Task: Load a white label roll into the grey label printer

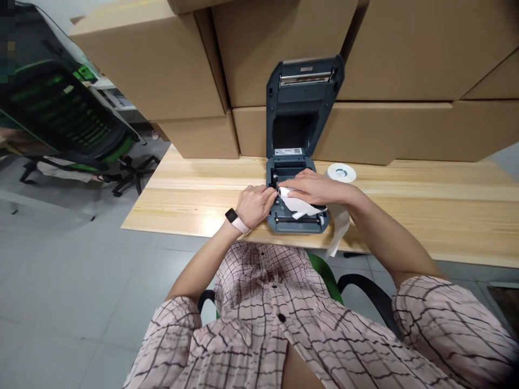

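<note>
A dark grey label printer (pixel 298 226) sits near the table's front edge with its lid (pixel 304 102) raised and leaning back. My right hand (pixel 314 186) lies over a small white paper roll (pixel 286 192) inside the printer, fingers wrapped on it. A loose, crumpled end of that paper hangs toward the printer's front. My left hand (pixel 255 204) is at the printer's left inner side, close to the roll's end. Its fingers are curled together, and what they pinch is hidden. Behind my right wrist lies a label roll (pixel 341 173), its strip (pixel 339 229) trailing over the table's front edge.
Stacked cardboard boxes (pixel 279 48) line the back of the wooden table (pixel 194 200), right behind the lid. On the left, a person sits on a black-and-green office chair (pixel 60 113). Below me is a chair with a black armrest (pixel 368 297).
</note>
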`<action>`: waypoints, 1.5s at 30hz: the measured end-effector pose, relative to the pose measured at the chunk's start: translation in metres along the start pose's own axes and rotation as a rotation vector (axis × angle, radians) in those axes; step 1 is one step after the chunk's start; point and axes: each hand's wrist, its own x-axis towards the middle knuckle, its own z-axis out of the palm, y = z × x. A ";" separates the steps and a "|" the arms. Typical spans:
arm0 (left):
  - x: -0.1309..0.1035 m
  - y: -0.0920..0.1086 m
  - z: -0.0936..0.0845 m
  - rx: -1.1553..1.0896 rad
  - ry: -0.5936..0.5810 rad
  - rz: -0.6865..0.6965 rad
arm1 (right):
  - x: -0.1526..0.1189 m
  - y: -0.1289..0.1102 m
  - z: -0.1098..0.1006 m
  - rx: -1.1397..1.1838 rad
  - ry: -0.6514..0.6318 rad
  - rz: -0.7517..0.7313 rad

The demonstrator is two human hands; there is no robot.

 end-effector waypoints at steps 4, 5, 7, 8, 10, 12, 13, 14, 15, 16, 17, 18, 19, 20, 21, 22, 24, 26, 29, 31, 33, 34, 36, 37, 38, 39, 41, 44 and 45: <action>-0.002 -0.004 0.006 -0.049 0.058 -0.006 | -0.001 -0.002 -0.004 0.054 0.029 0.023; -0.003 -0.005 0.007 -0.058 0.069 -0.008 | 0.000 -0.002 -0.005 0.059 0.037 0.049; -0.004 -0.005 0.008 -0.073 0.088 -0.008 | 0.002 -0.004 -0.008 0.062 0.037 0.100; -0.005 -0.004 0.009 -0.079 0.094 -0.008 | 0.003 -0.005 -0.010 0.071 0.029 0.115; -0.006 -0.004 0.009 -0.088 0.100 -0.009 | 0.005 -0.006 -0.013 0.115 0.010 0.118; -0.007 -0.004 0.010 -0.095 0.101 -0.007 | 0.006 -0.007 -0.015 0.166 -0.004 0.113; -0.007 -0.004 0.010 -0.097 0.102 -0.007 | 0.006 -0.007 -0.017 0.182 -0.008 0.113; -0.008 -0.005 0.010 -0.098 0.103 -0.006 | 0.006 -0.007 -0.017 0.190 -0.010 0.116; -0.008 -0.005 0.011 -0.098 0.106 -0.006 | 0.006 -0.007 -0.018 0.194 -0.014 0.119; -0.008 -0.005 0.011 -0.097 0.109 -0.006 | 0.006 -0.007 -0.019 0.197 -0.019 0.118; -0.008 -0.006 0.012 -0.097 0.114 -0.005 | 0.006 -0.008 -0.020 0.197 -0.022 0.116; -0.009 -0.006 0.012 -0.098 0.119 -0.002 | 0.006 -0.008 -0.021 0.195 -0.023 0.114; -0.009 -0.006 0.012 -0.101 0.125 0.000 | 0.006 -0.008 -0.022 0.195 -0.024 0.109; -0.009 -0.006 0.013 -0.104 0.130 0.002 | 0.006 -0.008 -0.023 0.195 -0.023 0.100; -0.009 -0.006 0.013 -0.108 0.135 0.003 | 0.006 -0.008 -0.024 0.198 -0.022 0.089; -0.009 -0.006 0.014 -0.111 0.139 0.002 | 0.007 -0.008 -0.023 0.200 -0.020 0.078; -0.010 -0.006 0.014 -0.115 0.144 -0.001 | 0.007 -0.006 -0.021 0.193 -0.017 0.062; -0.010 -0.006 0.014 -0.115 0.145 -0.001 | 0.006 -0.002 -0.014 0.151 0.003 0.071; -0.010 -0.006 0.014 -0.111 0.133 -0.004 | 0.004 0.006 0.000 0.092 0.063 0.085; -0.009 -0.006 0.013 -0.107 0.124 -0.007 | 0.002 0.011 0.007 0.084 0.087 0.073; -0.009 -0.007 0.013 -0.104 0.120 -0.004 | 0.001 0.014 0.011 0.078 0.085 0.049; -0.009 -0.007 0.013 -0.102 0.119 -0.003 | 0.000 0.014 0.011 0.073 0.076 0.036; -0.008 -0.007 0.012 -0.100 0.112 0.000 | 0.001 0.012 0.008 0.061 0.058 0.019; -0.007 -0.006 0.011 -0.098 0.108 0.001 | 0.001 0.010 0.005 0.052 0.049 0.018; -0.007 -0.006 0.011 -0.096 0.104 0.001 | 0.002 0.007 0.002 0.041 0.039 0.023; -0.006 -0.006 0.010 -0.093 0.099 0.000 | 0.002 0.004 -0.002 0.028 0.023 0.028; -0.006 -0.005 0.009 -0.087 0.092 -0.004 | 0.003 -0.001 -0.009 0.001 -0.012 0.035; -0.006 -0.004 0.007 -0.080 0.085 -0.005 | 0.005 -0.005 -0.015 -0.009 -0.038 0.046; -0.006 -0.004 0.006 -0.080 0.084 -0.003 | 0.005 -0.006 -0.016 -0.007 -0.031 0.057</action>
